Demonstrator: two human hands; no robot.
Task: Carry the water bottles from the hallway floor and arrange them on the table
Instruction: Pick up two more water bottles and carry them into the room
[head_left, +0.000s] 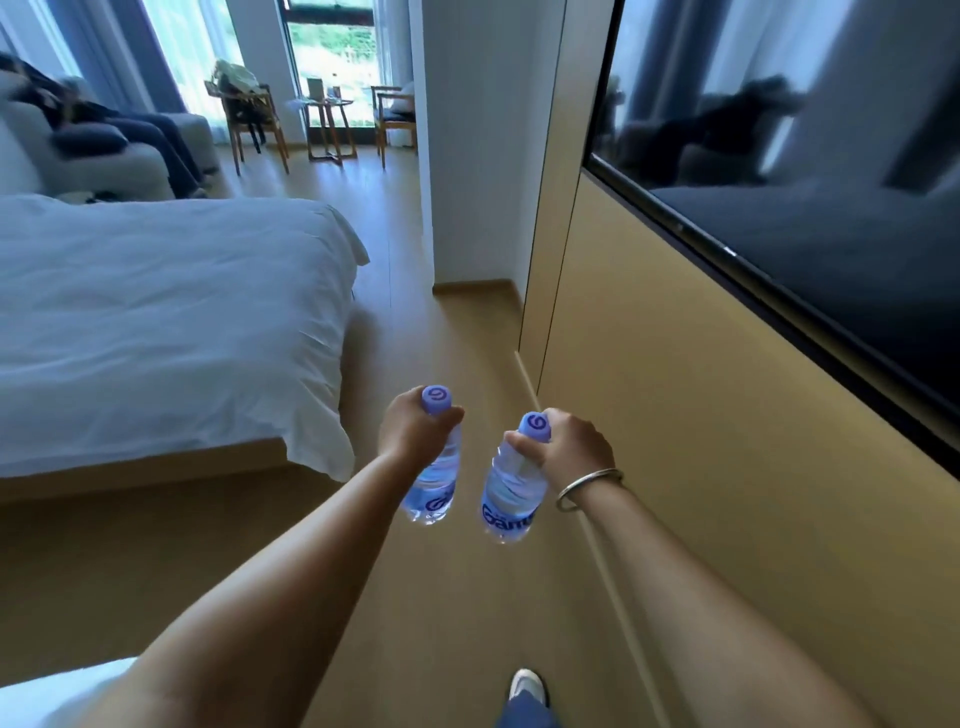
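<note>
1. The floor (457, 597) is light wood. It runs from the bottom of the view all the way to the far window.
2. A big bed (156, 312) with a white cover fills the left side. Its corner hangs down near the floor.
3. A tan wall (701, 415) stands on the right. A large dark screen (810, 171) is fixed on it, and the room shows in its shiny front.
4. A pale sofa (104, 150) sits far back on the left, with dark things lying on it that are too blurry to name.
5. Two wooden chairs (249, 119) stand by the window, one on each side of a small round table (327, 124). The table is far from the hands. Small things stand on it, too tiny to tell.
6. Two bare arms reach forward over the floor.
7. The left hand (413, 431) is wrapped tight around the neck of the left bottle (434, 486). This bottle hangs upright in the air, with its purple cap poking out on top of the hand.
8. The right hand (566, 447) is closed around the top of the right bottle (511, 493), which tilts a little. Its purple cap shows too.
9. The two bottles are near each other but not touching.
10. A silver bracelet (587, 488) circles the right wrist.
11. A white shoe (527, 686) shows at the bottom, on the floor.
</note>
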